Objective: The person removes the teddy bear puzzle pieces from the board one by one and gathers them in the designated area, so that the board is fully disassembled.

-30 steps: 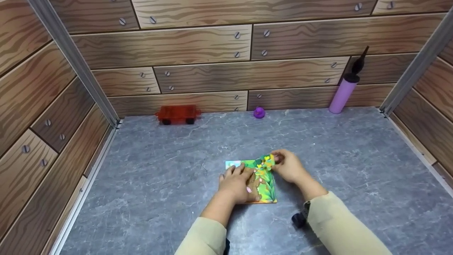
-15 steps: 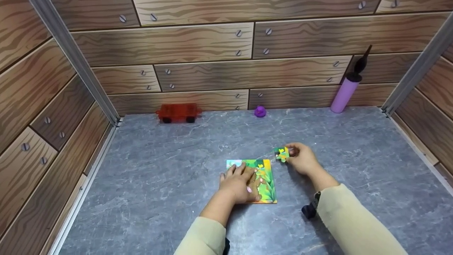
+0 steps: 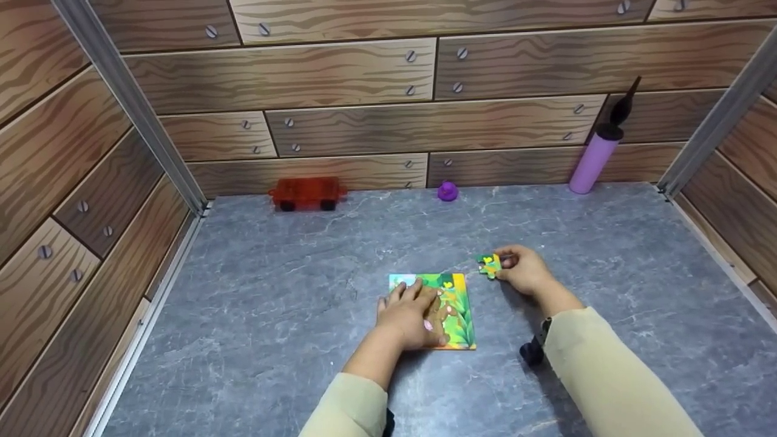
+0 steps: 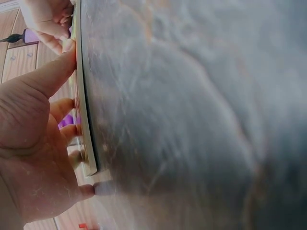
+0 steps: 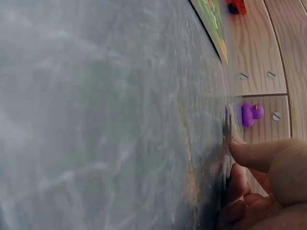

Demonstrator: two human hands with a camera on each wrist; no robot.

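The left hand (image 3: 405,315) rests with fingers spread on the puzzle (image 3: 459,321), well in from the far edge of the worktop (image 3: 273,303). The right hand (image 3: 527,271) pinches a puzzle piece (image 3: 490,267) near the puzzle's far right corner. A purple duck (image 3: 447,191) sits at the worktop's far edge.

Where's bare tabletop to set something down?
Wide patch: the tabletop between the puzzle board and left wall, in front of the red wagon. Also right of the right hand, and between purple duck and purple pump. Crowded: the board under the left hand, and off its far right corner, where the right hand holds a puzzle piece.
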